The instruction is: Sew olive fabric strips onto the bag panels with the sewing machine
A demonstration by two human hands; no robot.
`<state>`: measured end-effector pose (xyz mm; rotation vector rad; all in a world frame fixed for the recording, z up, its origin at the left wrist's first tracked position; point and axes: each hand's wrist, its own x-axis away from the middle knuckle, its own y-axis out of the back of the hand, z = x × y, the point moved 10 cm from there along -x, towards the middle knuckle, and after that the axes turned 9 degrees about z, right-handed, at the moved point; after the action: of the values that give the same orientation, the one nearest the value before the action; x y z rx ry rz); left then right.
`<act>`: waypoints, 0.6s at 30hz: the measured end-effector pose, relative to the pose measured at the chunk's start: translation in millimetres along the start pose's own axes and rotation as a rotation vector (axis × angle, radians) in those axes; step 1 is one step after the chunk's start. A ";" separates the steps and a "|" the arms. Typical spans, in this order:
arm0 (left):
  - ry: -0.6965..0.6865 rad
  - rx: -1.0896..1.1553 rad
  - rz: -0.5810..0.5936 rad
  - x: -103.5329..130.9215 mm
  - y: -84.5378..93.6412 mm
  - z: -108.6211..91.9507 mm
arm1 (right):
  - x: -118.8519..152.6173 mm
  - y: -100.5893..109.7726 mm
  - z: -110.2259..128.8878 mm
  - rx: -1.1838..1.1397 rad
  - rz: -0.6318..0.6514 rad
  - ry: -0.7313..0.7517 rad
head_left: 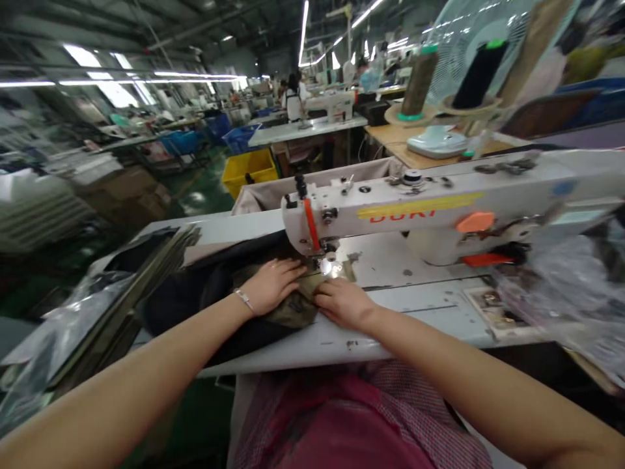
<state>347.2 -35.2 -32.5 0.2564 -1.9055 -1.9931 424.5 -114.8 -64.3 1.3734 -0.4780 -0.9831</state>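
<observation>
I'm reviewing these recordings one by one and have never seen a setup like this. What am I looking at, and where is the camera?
There is no robot here: a person works bare-handed. The single picture comes from a camera on their head, looking forward and down. The big white machine is an industrial sewing machine, set on a pale table. Under its needle end lies olive fabric, bunched with black fabric. The left hand, wearing a bracelet, lies flat on the cloth; the right hand touches the olive fabric's near right edge. Whether it pinches the cloth, I can't tell. At the far left lies a stack of fabric pieces.
</observation>
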 end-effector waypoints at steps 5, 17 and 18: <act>0.013 0.092 0.017 -21.4 -31.1 -0.8 | 6.4 3.3 4.0 -0.025 -0.029 -0.002; 0.027 0.005 -0.022 -3.9 -30.7 -15.2 | 32.4 16.3 27.6 -0.046 0.015 -0.059; -0.014 0.013 -0.027 1.6 -35.8 -18.8 | 44.7 19.3 36.0 -0.035 0.029 -0.070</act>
<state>347.9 -52.5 -69.1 0.2740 -1.9335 -2.0055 426.2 -173.7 -50.5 1.3008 -0.5292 -1.0143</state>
